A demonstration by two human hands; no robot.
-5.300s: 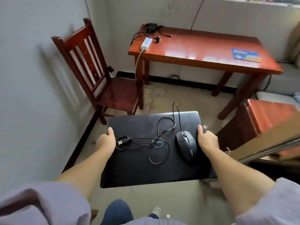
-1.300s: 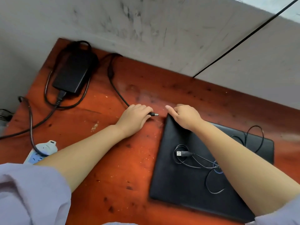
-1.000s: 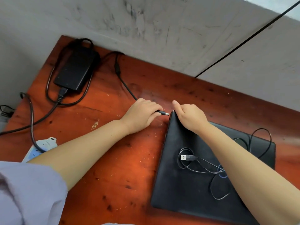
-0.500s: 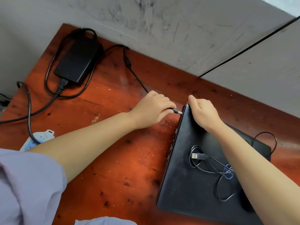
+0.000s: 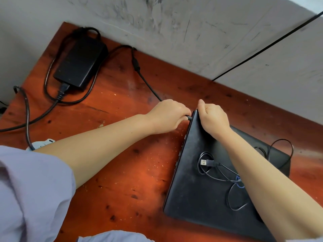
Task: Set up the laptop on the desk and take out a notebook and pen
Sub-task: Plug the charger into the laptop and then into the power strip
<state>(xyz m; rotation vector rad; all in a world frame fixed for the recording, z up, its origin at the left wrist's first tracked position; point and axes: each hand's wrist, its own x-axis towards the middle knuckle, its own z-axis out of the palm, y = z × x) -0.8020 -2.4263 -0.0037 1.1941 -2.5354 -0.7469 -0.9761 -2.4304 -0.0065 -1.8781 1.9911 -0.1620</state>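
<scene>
A closed black laptop (image 5: 197, 193) lies on the red wooden desk (image 5: 122, 163), its left edge tilted up. My right hand (image 5: 214, 117) grips the laptop's far left corner. My left hand (image 5: 168, 116) pinches the black charger plug (image 5: 188, 117), whose tip touches the laptop's left side near that corner. The mouse's thin cable and USB plug (image 5: 207, 162) lie coiled on the lid; the mouse itself is hidden behind my right forearm. No notebook or pen is in view.
The black power brick (image 5: 79, 65) lies at the desk's far left corner with its cable (image 5: 148, 84) running to my left hand. A white power strip (image 5: 41, 143) peeks out beside my left arm. A grey wall stands right behind the desk.
My left hand has carried the plug rightwards until it meets the laptop's side. My right hand has kept its grip on the corner and raised that edge.
</scene>
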